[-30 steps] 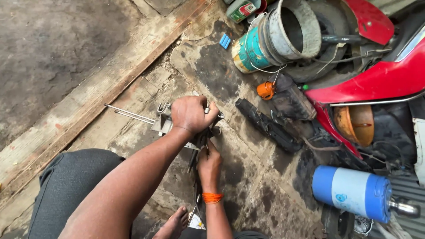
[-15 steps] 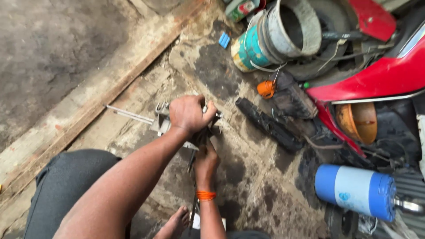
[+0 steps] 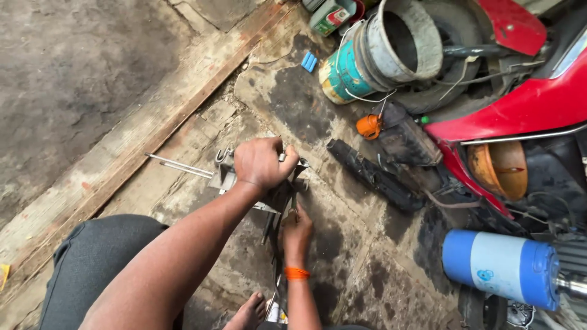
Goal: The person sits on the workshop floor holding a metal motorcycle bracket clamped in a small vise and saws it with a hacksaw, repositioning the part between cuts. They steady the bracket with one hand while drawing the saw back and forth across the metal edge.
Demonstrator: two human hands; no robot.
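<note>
My left hand (image 3: 260,162) is closed over the top of a grey metal part (image 3: 224,178) that stands on the stained concrete floor. A thin metal rod (image 3: 176,165) sticks out from the part to the left. Just below, my right hand (image 3: 296,234), with an orange band on its wrist, grips a thin dark tool (image 3: 293,206) that points up into the part under my left hand. The part's middle is hidden by my left hand. My bare foot (image 3: 247,313) rests on the floor beside my right forearm.
A worn wooden plank (image 3: 122,140) runs diagonally at the left. Stacked buckets and cans (image 3: 391,49) lie at the top. A red scooter body (image 3: 520,104), a black rubber piece (image 3: 373,174), an orange cap (image 3: 369,126) and a blue-and-white cylinder (image 3: 501,266) crowd the right side.
Both hands keep their grip in the same place. My left hand has shifted slightly on top of the part, and the view has moved a little.
</note>
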